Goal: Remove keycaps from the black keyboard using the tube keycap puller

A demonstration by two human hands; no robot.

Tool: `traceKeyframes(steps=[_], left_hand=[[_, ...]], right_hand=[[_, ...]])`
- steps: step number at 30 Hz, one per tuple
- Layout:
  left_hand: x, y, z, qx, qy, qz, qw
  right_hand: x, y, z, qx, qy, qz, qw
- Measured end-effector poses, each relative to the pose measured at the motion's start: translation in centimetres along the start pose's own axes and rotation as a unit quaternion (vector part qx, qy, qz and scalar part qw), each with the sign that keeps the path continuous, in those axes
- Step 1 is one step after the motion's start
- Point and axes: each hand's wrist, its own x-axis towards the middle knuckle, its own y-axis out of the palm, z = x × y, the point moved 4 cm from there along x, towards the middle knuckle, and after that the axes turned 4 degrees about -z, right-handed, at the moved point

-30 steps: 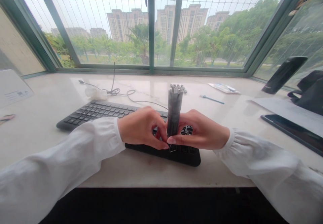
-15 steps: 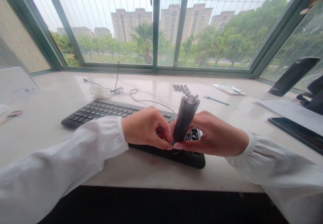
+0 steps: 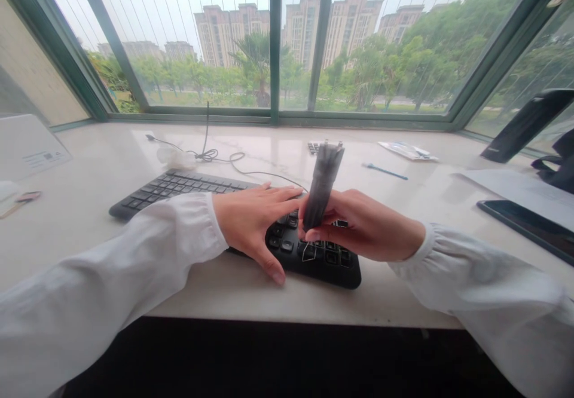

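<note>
Gripping a dark grey tube [image 3: 321, 180] near its lower end, the right hand [image 3: 365, 227] has its fingers [image 3: 334, 207] clamped round the tube, with the thumb pressed against the near side. The tube stands above the right part of a black keyboard [image 3: 179, 189], tilted so that its top leans away and a little to the right. Pale bits show at its upper end, too small to make out. Below the tube a thin wire loop [image 3: 307, 252] hangs just over the keys; whether it touches a key cannot be told. The left hand [image 3: 251, 222] lies flat on the keyboard just beside the tube, palm down, its fingers [image 3: 282, 193] straight and apart and holding nothing, the thumb reaching over the near edge onto the pale table [image 3: 112, 159]. Both arms wear white sleeves. Behind the keyboard a thin cable [image 3: 224, 162] curls across the table, and a small group of loose keycaps [image 3: 314, 146] sits behind the tube. Farther right lie a blue pen [image 3: 385, 172], a sheet of paper [image 3: 524, 192] and a dark phone [image 3: 524, 230]. A white card [image 3: 31, 150] leans at the far left under the wide window [image 3: 273, 45].
</note>
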Motion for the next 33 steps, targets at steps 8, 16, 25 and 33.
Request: traceKeyframes(steps=[8, 16, 25, 33], left_hand=[[0.5, -0.2, 0.0, -0.05, 0.057, -0.034, 0.997], [0.9, -0.5, -0.4, -0.072, 0.093, -0.044, 0.992], [0.0, -1.3, -1.3, -0.113, 0.12, 0.018, 0.986], [-0.1, -2.0, 0.9, -0.191, 0.021, 0.077, 0.978]], right_hand=[[0.5, 1.1, -1.6, 0.116, 0.013, -0.004, 0.993], [0.7, 1.5, -1.3, 0.135, 0.004, 0.009, 0.991], [0.7, 2.6, 0.8, 0.125, -0.022, 0.01, 0.992], [2.2, 3.6, 0.4, 0.078, -0.01, -0.026, 0.997]])
